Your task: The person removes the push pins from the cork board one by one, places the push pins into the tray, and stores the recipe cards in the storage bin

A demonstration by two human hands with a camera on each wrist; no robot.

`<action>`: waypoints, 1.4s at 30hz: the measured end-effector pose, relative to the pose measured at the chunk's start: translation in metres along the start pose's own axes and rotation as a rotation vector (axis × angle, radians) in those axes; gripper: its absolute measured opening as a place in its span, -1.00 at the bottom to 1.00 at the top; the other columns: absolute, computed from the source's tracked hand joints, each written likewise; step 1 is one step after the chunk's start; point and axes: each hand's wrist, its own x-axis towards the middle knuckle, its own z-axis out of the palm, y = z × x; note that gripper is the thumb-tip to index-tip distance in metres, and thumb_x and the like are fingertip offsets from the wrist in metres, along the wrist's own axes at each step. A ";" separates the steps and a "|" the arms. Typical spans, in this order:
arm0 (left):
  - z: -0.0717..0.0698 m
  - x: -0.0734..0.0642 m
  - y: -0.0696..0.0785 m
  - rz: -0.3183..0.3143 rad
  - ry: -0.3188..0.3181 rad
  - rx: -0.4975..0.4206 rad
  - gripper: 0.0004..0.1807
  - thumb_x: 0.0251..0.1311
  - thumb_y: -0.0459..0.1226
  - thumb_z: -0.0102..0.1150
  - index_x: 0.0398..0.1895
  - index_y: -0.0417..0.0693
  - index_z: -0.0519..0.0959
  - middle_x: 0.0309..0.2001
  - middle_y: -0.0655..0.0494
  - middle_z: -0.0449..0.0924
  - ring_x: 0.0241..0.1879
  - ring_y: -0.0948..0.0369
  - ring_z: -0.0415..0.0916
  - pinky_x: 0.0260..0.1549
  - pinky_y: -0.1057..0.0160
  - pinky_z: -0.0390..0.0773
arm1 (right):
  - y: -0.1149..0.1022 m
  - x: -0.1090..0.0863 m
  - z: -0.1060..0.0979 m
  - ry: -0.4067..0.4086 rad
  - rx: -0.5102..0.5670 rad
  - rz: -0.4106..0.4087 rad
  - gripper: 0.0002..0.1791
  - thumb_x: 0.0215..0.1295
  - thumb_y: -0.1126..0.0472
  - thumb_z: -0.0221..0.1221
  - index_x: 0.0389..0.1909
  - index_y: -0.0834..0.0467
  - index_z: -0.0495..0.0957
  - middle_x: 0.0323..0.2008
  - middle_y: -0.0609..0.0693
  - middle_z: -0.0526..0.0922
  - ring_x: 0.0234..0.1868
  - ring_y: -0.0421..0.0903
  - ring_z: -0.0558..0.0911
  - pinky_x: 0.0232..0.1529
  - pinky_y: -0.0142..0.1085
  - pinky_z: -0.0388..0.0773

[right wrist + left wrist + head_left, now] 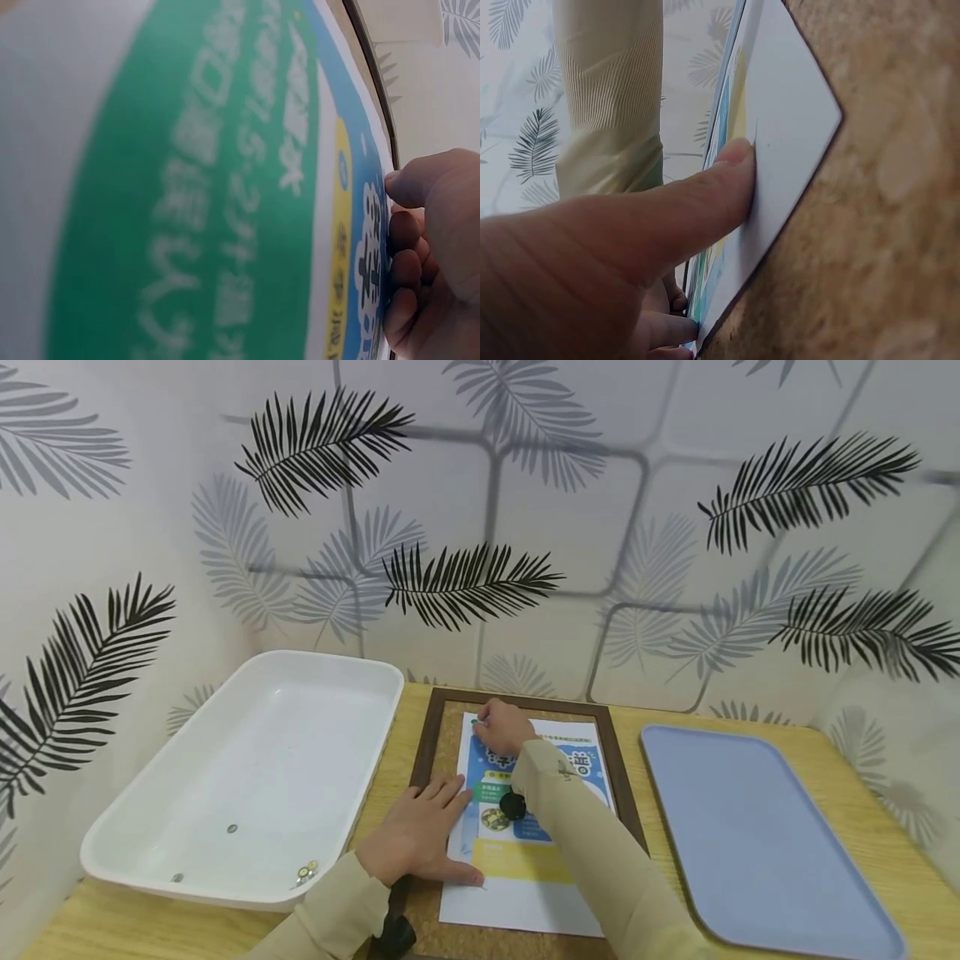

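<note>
A printed poster point(525, 893) in blue, green and yellow lies on a cork board point(450, 735) with a dark brown frame. My left hand point(416, 831) rests spread at the poster's left edge, thumb pressing the white lower part; in the left wrist view that thumb point(705, 199) lies on the paper beside bare cork. Curled at the poster's upper left corner, my right hand point(507, 727) pinches a small green pushpin point(474, 722), mostly covered by the fingertips. The right wrist view shows the curled right hand point(442, 240) against the paper; the pin is hidden there.
A white basin point(300, 760) stands on the left, with several small metal tacks point(307, 870) and pins inside. A blue-grey tray point(757, 835) lies on the right of the wooden table point(165, 935). Behind is a leaf-patterned wall point(570, 527).
</note>
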 end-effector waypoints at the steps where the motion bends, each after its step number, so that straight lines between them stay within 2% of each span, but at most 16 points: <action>1: 0.000 0.000 0.000 0.001 0.000 -0.001 0.15 -0.14 0.45 0.16 0.45 -0.02 0.21 0.50 0.03 0.08 0.47 0.04 0.05 0.31 -0.04 0.21 | 0.000 0.001 0.000 0.002 0.002 -0.001 -0.72 0.39 0.10 0.06 -0.03 0.19 0.52 -0.23 0.07 0.64 -0.35 -0.08 0.54 -0.17 -0.15 0.52; 14: -0.001 -0.001 0.000 0.001 0.000 -0.001 0.15 -0.14 0.45 0.17 0.45 -0.03 0.21 0.50 0.02 0.09 0.47 0.04 0.07 0.30 -0.04 0.22 | -0.004 0.004 -0.002 -0.010 0.024 0.006 -0.74 0.39 0.13 0.09 -0.03 0.18 0.53 -0.27 0.05 0.63 -0.36 -0.09 0.52 -0.20 -0.17 0.49; 21: 0.000 -0.001 0.000 0.003 -0.004 -0.009 0.15 -0.14 0.44 0.17 0.45 -0.04 0.21 0.50 0.01 0.08 0.47 0.02 0.06 0.30 -0.06 0.22 | 0.002 0.009 0.004 -0.006 0.017 -0.019 -0.76 0.37 0.13 0.11 -0.08 0.18 0.55 -0.28 0.03 0.64 -0.37 -0.12 0.54 -0.21 -0.17 0.52; 33: 0.003 0.003 -0.002 0.005 0.000 -0.012 0.15 -0.14 0.44 0.17 0.45 -0.04 0.20 0.50 0.01 0.08 0.47 0.02 0.06 0.30 -0.07 0.21 | 0.001 0.010 0.002 -0.012 0.010 -0.005 -0.78 0.38 0.11 0.09 -0.19 0.16 0.61 -0.29 0.01 0.67 -0.35 -0.12 0.57 -0.17 -0.16 0.54; 42: 0.001 0.000 0.000 0.001 -0.001 0.000 0.15 -0.14 0.45 0.16 0.45 -0.04 0.21 0.50 0.01 0.09 0.46 0.04 0.07 0.30 -0.06 0.22 | -0.002 0.010 -0.001 -0.020 -0.009 -0.002 -0.77 0.37 0.12 0.08 -0.25 0.14 0.66 -0.39 -0.03 0.66 -0.41 -0.14 0.54 -0.19 -0.21 0.52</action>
